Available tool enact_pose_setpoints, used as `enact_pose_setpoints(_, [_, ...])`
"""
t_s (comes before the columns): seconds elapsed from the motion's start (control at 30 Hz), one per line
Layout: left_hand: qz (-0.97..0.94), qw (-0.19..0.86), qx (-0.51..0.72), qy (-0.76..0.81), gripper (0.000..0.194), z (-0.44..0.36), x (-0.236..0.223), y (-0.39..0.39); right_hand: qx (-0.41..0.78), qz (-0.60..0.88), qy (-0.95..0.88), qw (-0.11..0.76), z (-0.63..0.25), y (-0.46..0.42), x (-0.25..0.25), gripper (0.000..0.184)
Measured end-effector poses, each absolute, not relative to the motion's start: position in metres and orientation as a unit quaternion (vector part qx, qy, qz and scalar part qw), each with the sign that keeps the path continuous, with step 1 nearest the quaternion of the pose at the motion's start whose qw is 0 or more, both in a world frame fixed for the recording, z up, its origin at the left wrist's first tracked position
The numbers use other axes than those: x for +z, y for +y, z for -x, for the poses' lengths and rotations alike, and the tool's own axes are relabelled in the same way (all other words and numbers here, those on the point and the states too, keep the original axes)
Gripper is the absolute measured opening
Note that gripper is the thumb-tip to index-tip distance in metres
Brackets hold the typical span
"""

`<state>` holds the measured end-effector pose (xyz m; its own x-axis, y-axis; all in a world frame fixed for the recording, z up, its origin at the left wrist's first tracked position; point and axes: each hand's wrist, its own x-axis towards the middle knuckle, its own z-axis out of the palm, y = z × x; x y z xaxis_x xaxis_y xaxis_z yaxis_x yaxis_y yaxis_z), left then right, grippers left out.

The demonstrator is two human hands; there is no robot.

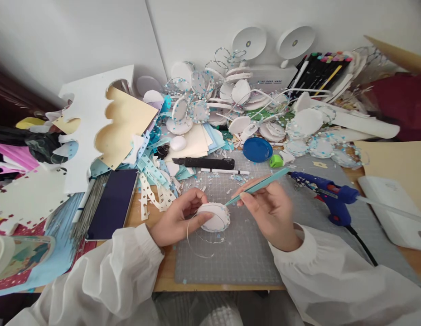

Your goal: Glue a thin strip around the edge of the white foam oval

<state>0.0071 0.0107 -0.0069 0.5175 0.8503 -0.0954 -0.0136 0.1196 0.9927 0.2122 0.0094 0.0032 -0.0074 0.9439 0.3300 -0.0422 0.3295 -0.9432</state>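
My left hand [182, 218] pinches the left edge of a round white disc [216, 218] just over the grey cutting mat [227, 267]. A thin wire [200, 256] curls from the disc in a loose loop below my left fingers. In my right hand [271, 212] is a pair of turquoise tweezers [259, 184], slanting down so that the tips meet the disc's upper right rim. Whether the tips grip anything is too small to tell. A blue glue gun [327, 192] lies to the right of that hand.
Behind the mat's front lie a black utility knife [205, 163], a white pen [227, 171], a blue round lid [257, 149] and a green piece [276, 160]. White discs with beaded wire [200, 111] pile up at the back. A dark phone [111, 203] and a bundle of wires [91, 203] lie left.
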Motion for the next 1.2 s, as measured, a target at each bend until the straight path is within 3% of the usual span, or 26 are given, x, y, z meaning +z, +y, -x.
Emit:
enact_pose_setpoints(0.33, [-0.589, 0.648, 0.314, 0.367, 0.019, -0.01, -0.004, 0.01, 0.413, 0.389, -0.605, 0.559, -0.212, 0.01, -0.007, 0.011])
enact_pose_setpoints(0.93, [-0.573, 0.655, 0.322, 0.372, 0.022, -0.01, -0.005, 0.01, 0.397, 0.397, -0.615, 0.553, -0.21, 0.01, -0.008, 0.006])
enact_pose_setpoints(1.2, [-0.568, 0.662, 0.329, 0.363, 0.019, -0.01, -0.005, 0.01, 0.4, 0.379, -0.625, 0.553, -0.212, 0.009, -0.011, 0.014])
